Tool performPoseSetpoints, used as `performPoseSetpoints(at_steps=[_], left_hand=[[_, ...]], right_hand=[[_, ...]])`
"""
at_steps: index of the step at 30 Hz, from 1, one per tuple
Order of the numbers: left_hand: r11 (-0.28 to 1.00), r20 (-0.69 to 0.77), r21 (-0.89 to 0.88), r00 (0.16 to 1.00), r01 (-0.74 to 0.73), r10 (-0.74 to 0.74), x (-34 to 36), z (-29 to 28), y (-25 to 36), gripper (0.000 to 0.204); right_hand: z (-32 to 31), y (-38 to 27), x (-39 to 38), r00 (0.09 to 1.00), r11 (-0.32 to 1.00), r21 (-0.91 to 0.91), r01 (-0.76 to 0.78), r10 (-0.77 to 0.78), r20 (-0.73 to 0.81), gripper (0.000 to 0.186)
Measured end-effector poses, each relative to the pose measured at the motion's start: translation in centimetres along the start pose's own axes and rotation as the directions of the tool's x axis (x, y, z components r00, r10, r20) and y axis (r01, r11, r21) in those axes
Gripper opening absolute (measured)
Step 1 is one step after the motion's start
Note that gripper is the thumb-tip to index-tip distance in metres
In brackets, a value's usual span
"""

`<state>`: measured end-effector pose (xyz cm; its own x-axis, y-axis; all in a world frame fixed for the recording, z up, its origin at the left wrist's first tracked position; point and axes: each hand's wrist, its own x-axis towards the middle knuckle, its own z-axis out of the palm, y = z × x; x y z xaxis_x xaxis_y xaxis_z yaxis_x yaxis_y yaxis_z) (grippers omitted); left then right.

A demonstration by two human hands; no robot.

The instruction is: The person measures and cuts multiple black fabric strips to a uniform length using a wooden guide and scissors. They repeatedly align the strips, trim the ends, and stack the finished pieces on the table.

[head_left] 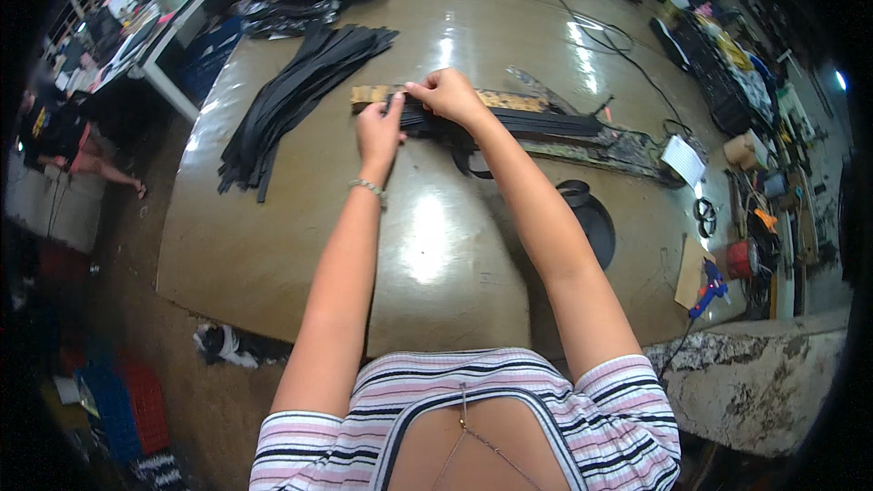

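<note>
My left hand (pixel 377 136) is closed on the end of black strips (pixel 536 123) lying along a long, stained rig with a mottled yellowish board (pixel 505 100). My right hand (pixel 447 95) pinches the same strips just right and a little above the left, near the board's left end; my fingers partly hide what is between them. A small dark loop (pixel 475 166) hangs below the strips. A fanned bundle of loose black strips (pixel 300 95) lies to the left on the shiny worktable (pixel 236 245).
Bagged stacks (pixel 291 9) sit at the back left, cords (pixel 609 36) at the back. To the right are a black roll (pixel 591 232), white pad (pixel 682 161), blue glue gun (pixel 709 286) and red container (pixel 741 259). A person (pixel 50 132) is off the table's left side.
</note>
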<state>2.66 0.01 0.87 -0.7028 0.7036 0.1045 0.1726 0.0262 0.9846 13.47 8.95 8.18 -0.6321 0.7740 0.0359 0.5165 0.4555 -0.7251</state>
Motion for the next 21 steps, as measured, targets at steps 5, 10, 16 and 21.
performPoseSetpoints(at_steps=[5,10,16,21], left_hand=[[0.998,-0.045,-0.063,0.999,-0.022,0.02,0.2,0.2,-0.2,0.045],[0.999,-0.046,-0.041,0.999,-0.011,0.009,0.2,0.2,-0.1,0.042],[0.999,-0.049,-0.044,0.999,0.011,-0.013,0.2,0.3,0.1,0.042],[0.998,-0.03,-0.057,1.0,0.0,-0.001,0.1,0.2,0.1,0.041]], right_hand=[[-11.6,0.9,-9.4,0.941,0.956,0.293,0.021,-0.118,0.318,0.037],[-23.6,4.3,-17.2,1.0,0.973,0.232,-0.004,0.005,-0.006,0.023],[-25.6,14.6,-14.2,0.97,0.97,0.198,-0.142,0.176,-0.168,0.021],[-22.8,21.1,-12.1,0.955,0.941,0.235,-0.245,0.276,-0.109,0.025]])
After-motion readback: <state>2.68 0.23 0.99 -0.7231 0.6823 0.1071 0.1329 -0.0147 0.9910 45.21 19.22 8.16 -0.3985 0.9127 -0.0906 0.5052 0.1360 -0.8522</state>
